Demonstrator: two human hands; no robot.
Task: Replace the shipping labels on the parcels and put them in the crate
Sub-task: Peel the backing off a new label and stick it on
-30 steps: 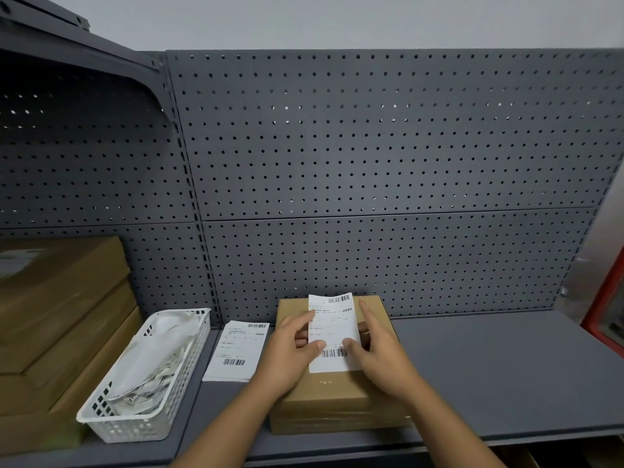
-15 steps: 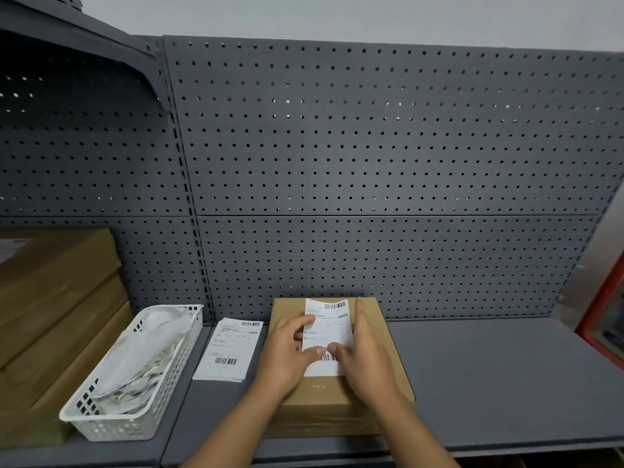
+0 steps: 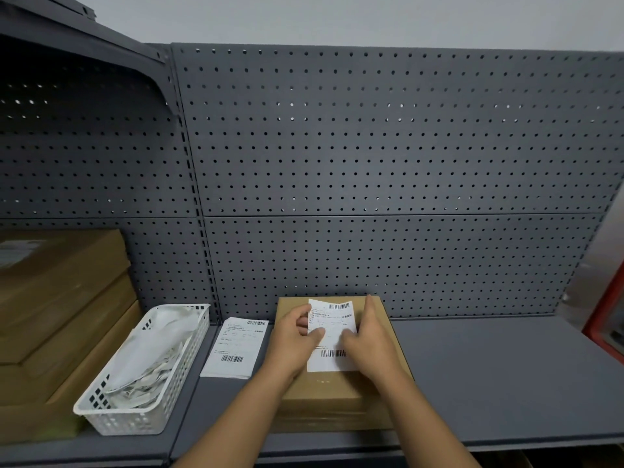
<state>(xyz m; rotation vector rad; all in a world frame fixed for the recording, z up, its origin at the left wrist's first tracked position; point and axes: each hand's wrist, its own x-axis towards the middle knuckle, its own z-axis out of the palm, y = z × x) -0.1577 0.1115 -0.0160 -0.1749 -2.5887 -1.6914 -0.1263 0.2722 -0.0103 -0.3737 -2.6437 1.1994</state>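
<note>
A flat brown cardboard parcel (image 3: 337, 390) lies on the grey shelf (image 3: 506, 376), against the pegboard. A white shipping label (image 3: 332, 361) with barcodes lies on its top. My left hand (image 3: 292, 342) pinches the label's left edge, thumb on top and fingers curled beside it. My right hand (image 3: 369, 342) lies flat over the label's right side, fingers stretched toward the pegboard and thumb pressing on the paper. A red frame (image 3: 606, 329), possibly the crate, shows at the far right edge.
A small pile of spare labels (image 3: 234, 346) lies just left of the parcel. Further left stands a white plastic basket (image 3: 101, 417) of crumpled paper backing. Several large brown boxes (image 3: 57, 298) are stacked at the far left. The pegboard wall (image 3: 371, 163) closes the back.
The label, held up off the box a second ago, now lies flat on the parcel's top. Both hands have come down with it and press on it. The camera has tilted slightly.
</note>
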